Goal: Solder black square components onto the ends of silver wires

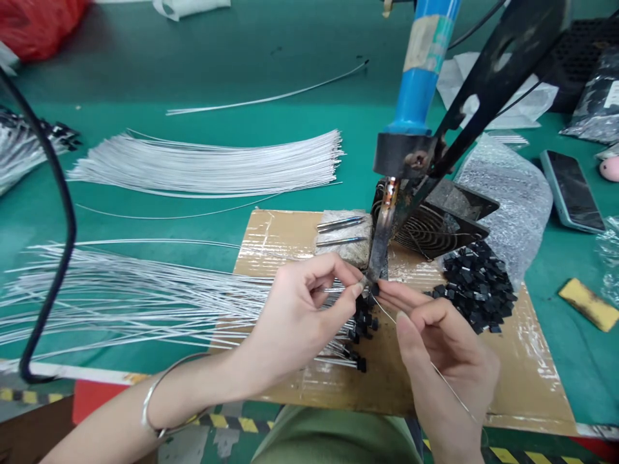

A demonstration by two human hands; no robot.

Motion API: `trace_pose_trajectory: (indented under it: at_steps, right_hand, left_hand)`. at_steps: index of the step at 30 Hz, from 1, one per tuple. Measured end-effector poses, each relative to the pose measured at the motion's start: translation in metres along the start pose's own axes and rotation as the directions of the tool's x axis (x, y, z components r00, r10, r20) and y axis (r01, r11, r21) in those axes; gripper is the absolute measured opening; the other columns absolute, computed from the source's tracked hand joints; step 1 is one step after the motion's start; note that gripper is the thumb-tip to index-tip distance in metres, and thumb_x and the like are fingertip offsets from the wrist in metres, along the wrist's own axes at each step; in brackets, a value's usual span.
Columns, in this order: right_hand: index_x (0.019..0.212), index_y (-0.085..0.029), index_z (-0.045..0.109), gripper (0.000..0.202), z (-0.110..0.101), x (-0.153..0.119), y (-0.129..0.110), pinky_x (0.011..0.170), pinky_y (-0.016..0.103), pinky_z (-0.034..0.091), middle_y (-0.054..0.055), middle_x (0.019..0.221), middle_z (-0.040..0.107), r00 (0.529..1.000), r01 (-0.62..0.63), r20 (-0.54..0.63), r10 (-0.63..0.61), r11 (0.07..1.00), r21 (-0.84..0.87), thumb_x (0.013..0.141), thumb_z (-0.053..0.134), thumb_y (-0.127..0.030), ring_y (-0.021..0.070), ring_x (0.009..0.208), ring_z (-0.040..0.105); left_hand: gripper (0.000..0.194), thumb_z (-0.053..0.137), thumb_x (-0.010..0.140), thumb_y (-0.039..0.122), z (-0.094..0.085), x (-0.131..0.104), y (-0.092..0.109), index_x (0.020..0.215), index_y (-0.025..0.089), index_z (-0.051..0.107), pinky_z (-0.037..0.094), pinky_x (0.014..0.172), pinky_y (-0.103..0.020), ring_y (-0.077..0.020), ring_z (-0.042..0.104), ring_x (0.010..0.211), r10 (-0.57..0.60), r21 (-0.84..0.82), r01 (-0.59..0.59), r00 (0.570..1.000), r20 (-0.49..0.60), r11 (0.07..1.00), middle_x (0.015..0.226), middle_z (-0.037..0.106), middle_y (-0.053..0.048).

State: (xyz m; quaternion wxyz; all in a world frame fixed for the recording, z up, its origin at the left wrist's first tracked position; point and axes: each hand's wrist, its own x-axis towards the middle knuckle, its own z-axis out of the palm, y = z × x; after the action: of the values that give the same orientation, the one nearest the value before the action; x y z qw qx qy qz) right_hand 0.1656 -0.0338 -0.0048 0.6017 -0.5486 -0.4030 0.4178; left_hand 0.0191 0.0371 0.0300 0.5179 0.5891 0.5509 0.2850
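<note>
My left hand (302,316) is closed in a pinch on what looks like a white wire's end, mostly covered by the fingers, just beneath the soldering iron tip (380,251). A thin strand of solder wire (451,388) runs through my right hand (447,348), which is closed on it. The right fingertips touch or nearly touch a small black piece (374,289) by the tip. The iron's blue handle (416,106) hangs in a black metal bracket (503,64). Under my left hand lie white wires (184,290) with black connectors (360,364) on their ends.
A cardboard sheet (525,374) covers the work area. On it are loose black connectors (478,283), a fan (425,225) and a pad with spare tips (343,251). Behind lies a bundle of white wires (213,164). A phone (573,190) and yellow sponge (589,304) are rightward.
</note>
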Motion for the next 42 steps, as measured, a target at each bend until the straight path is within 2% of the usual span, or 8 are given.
trace_pose_trajectory:
  at_steps: [16,23,33,39,42]
  right_hand:
    - [0.076,-0.022,0.063,0.020,0.0011,-0.0012,-0.0005,0.098,0.035,0.065,0.005,0.116,0.081,1.000,0.027,-0.004,-0.027,0.998,-0.051,0.092,0.069,-0.012,0.0209,0.104,0.079]
    - [0.077,-0.023,0.063,0.020,0.0003,-0.0018,0.0009,0.098,0.025,0.062,0.001,0.114,0.081,0.999,0.034,0.011,-0.033,0.998,-0.058,0.094,0.067,-0.012,0.0150,0.107,0.078]
    - [0.076,-0.022,0.062,0.019,0.0002,-0.0024,0.0020,0.095,0.032,0.065,0.006,0.114,0.081,0.999,0.046,-0.009,-0.047,0.995,-0.093,0.092,0.069,-0.014,0.0205,0.104,0.079]
    - [0.077,-0.022,0.064,0.018,0.0009,-0.0029,0.0011,0.097,0.032,0.064,0.006,0.114,0.081,0.999,0.045,0.000,-0.045,0.996,-0.077,0.093,0.068,-0.013,0.0199,0.105,0.078]
    - [0.078,-0.022,0.064,0.018,0.0016,-0.0030,0.0005,0.098,0.027,0.063,0.003,0.115,0.081,0.999,0.040,0.005,-0.040,0.997,-0.071,0.093,0.069,-0.013,0.0170,0.106,0.078]
  left_hand:
    - [0.011,0.064,0.082,0.021,-0.0018,-0.0037,-0.0023,0.072,0.018,0.065,0.028,0.049,-0.025,-0.0129,0.051,0.063,0.027,0.016,-0.026,0.999,-0.034,1.000,0.081,0.073,-0.005]
    - [0.012,0.064,0.082,0.023,-0.0009,-0.0017,-0.0028,0.072,0.018,0.066,0.029,0.049,-0.025,-0.0161,0.058,0.069,0.016,0.043,-0.015,1.000,-0.023,0.999,0.081,0.073,-0.007]
    - [0.010,0.065,0.082,0.021,-0.0013,-0.0027,-0.0021,0.073,0.018,0.067,0.029,0.048,-0.024,-0.0143,0.056,0.066,0.030,0.040,-0.029,0.999,-0.035,0.999,0.080,0.074,-0.005]
    - [0.012,0.065,0.084,0.022,-0.0012,-0.0033,-0.0030,0.073,0.018,0.067,0.028,0.048,-0.024,-0.0135,0.053,0.064,0.041,0.037,-0.039,0.998,-0.041,0.999,0.081,0.074,-0.005]
    - [0.011,0.065,0.084,0.022,-0.0009,-0.0040,-0.0036,0.074,0.018,0.067,0.029,0.048,-0.024,-0.0140,0.054,0.065,0.045,0.042,-0.043,0.998,-0.042,0.998,0.081,0.074,-0.005]
